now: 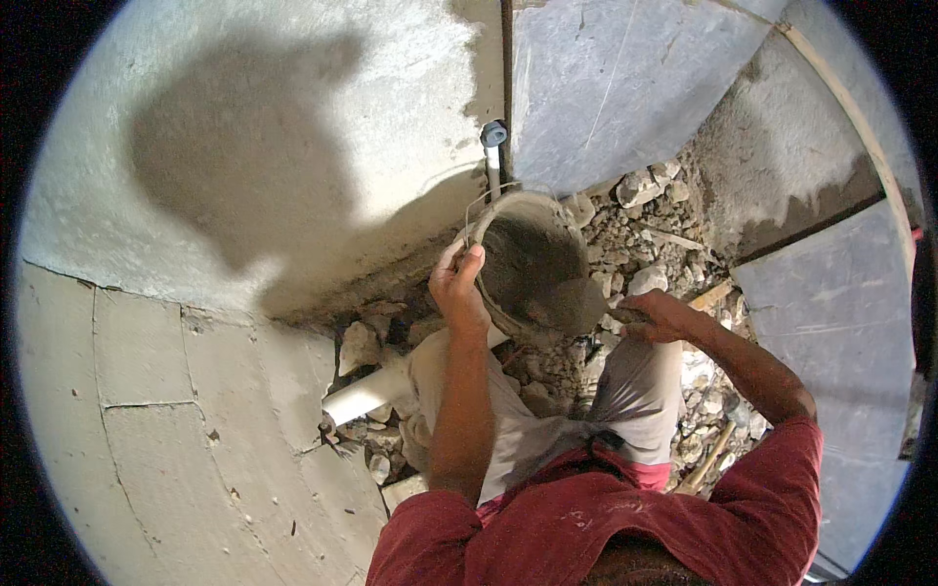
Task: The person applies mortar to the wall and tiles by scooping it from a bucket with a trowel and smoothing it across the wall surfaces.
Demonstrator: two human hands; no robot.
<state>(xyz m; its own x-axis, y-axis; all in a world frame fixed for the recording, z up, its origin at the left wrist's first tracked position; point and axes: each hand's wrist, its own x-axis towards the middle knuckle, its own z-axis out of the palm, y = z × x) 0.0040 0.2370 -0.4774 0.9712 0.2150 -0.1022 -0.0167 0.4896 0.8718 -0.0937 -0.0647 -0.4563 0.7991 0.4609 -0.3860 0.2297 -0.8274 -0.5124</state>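
A round bucket [535, 198] stands tilted toward me among the rubble, its thin wire handle raised at the far side. Grey wet mortar [523, 252] coats its inside. My left hand [462, 286] is closed on the bucket's left rim, thumb toward the opening. In my right hand [657, 317] is the handle of a trowel [575, 307]. Its mortar-covered blade lies at the near right part of the bucket's mouth, and where the blade's edge ends against the mortar is hard to make out.
Broken stones [640, 186] cover the ground around the bucket. A white pipe [366, 394] lies beside my left leg; another upright pipe [493, 156] with a grey fitting rises by the plastered wall [410, 78]. Grey panels [625, 88] stand beyond and at the right. A block wall [147, 361] is at the left.
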